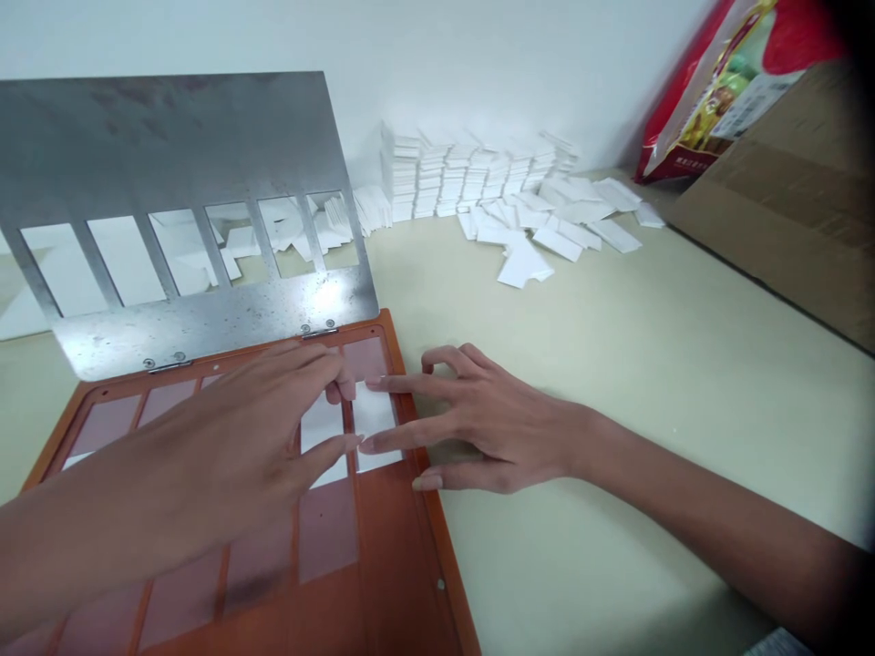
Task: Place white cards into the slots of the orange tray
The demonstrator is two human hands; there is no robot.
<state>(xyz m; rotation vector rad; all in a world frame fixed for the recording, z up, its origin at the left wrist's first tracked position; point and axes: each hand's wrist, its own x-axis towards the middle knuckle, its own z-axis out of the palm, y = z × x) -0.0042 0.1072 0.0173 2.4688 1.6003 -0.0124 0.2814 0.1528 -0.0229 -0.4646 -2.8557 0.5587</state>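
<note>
An orange jig board with several shallow rectangular slots lies in front of me, its hinged metal lid raised behind it. My left hand lies flat over the slots with fingers stretched out. My right hand reaches in from the right, fingers spread, its fingertips pressing a white card into the rightmost slot. A second white card sits in the neighbouring slot, partly under my left fingers.
Stacks of white cards stand against the back wall, with loose cards scattered in front. A cardboard box and a red printed bag sit at the right. The pale table top stretches between.
</note>
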